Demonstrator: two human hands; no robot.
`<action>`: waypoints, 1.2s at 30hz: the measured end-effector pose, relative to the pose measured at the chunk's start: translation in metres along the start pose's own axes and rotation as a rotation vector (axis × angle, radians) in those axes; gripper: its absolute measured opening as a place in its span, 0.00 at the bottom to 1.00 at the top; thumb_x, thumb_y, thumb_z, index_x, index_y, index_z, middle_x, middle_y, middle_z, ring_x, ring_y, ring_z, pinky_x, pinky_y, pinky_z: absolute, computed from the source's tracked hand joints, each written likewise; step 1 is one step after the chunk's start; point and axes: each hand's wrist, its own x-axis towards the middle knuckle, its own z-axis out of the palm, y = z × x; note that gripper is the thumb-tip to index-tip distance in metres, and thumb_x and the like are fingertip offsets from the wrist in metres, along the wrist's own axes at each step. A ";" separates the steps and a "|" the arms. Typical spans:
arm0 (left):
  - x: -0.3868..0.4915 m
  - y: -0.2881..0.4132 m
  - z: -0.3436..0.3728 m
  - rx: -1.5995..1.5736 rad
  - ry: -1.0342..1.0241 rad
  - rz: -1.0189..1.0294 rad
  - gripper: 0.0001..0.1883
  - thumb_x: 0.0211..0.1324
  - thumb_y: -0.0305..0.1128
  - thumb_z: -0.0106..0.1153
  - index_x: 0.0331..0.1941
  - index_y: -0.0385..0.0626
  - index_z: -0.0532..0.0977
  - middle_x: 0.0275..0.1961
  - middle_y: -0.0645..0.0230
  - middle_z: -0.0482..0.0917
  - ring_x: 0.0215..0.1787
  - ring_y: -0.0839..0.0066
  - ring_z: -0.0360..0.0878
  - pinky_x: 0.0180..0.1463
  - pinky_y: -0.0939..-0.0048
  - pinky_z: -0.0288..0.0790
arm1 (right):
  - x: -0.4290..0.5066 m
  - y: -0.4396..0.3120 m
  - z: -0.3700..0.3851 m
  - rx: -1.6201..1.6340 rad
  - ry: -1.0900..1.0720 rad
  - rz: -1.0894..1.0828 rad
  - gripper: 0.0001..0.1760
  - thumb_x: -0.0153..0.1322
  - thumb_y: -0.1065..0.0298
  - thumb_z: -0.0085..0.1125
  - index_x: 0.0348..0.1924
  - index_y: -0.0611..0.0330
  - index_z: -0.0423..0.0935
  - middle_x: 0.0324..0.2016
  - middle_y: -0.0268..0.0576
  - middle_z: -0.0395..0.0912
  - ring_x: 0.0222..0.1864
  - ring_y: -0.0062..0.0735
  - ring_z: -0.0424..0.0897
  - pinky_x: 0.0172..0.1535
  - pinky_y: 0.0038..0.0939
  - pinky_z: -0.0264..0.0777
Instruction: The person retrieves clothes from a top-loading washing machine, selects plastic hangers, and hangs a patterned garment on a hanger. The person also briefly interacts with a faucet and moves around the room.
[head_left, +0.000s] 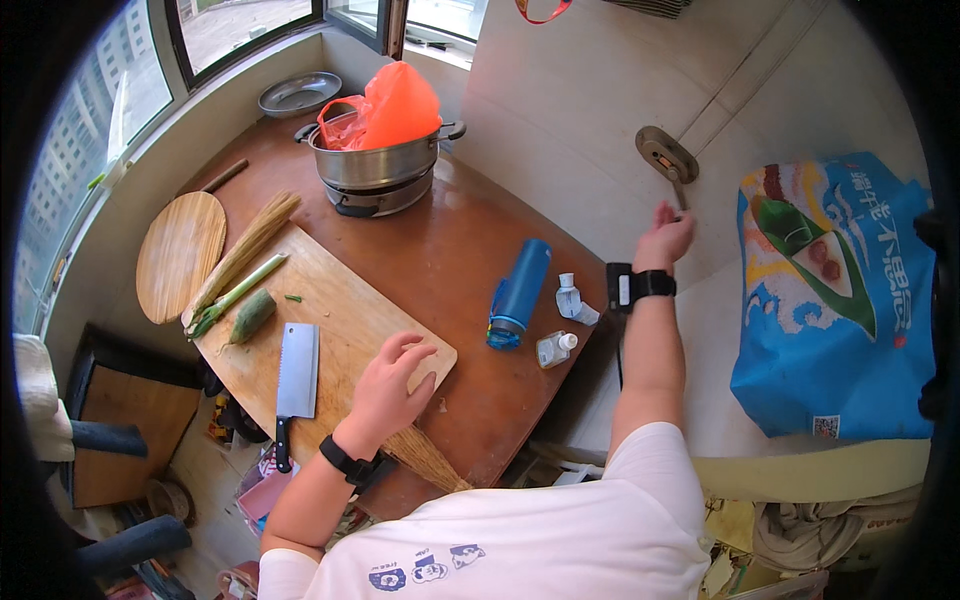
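My right hand (666, 236) reaches out to the wall and holds the end of a metal crank handle (680, 196). The crank comes out of an oval wall plate (664, 152), and two thin cables run up from it. Over the near corner of a wooden cutting board (352, 300) hovers my left hand (390, 386), its fingers apart and nothing in it. A cleaver (298, 371) lies on the board to the left of that hand, its black handle past the edge. A green radish piece (253, 316) and a scallion stalk (244, 294) lie farther up the board.
A steamer pot (379, 165) with a red plastic bag (401, 109) stands at the back. A blue water bottle (520, 292) and two small clear bottles (556, 349) lie on the brown table (480, 217). A blue printed bag (832, 300) is at right; straw brushes (244, 251) lie beside the board.
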 end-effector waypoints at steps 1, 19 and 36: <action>-0.001 -0.001 0.000 -0.003 0.016 0.012 0.17 0.57 0.33 0.63 0.51 0.50 0.78 0.60 0.60 0.75 0.51 0.56 0.80 0.51 0.60 0.76 | 0.001 -0.012 0.015 0.034 0.013 -0.149 0.23 0.76 0.63 0.51 0.58 0.71 0.67 0.49 0.52 0.73 0.47 0.40 0.79 0.52 0.34 0.78; 0.000 -0.004 0.007 -0.051 0.012 0.005 0.16 0.57 0.33 0.63 0.51 0.51 0.78 0.60 0.61 0.75 0.52 0.57 0.79 0.50 0.61 0.75 | 0.006 0.015 -0.025 -0.577 -0.230 -0.008 0.14 0.77 0.63 0.51 0.50 0.63 0.70 0.41 0.51 0.79 0.39 0.39 0.84 0.43 0.32 0.80; -0.003 -0.002 0.002 -0.004 0.036 0.046 0.16 0.56 0.32 0.64 0.50 0.49 0.78 0.59 0.59 0.75 0.54 0.58 0.79 0.51 0.61 0.76 | -0.028 0.084 0.027 -0.274 -0.259 0.078 0.28 0.74 0.76 0.47 0.68 0.57 0.62 0.40 0.46 0.75 0.35 0.32 0.78 0.43 0.32 0.79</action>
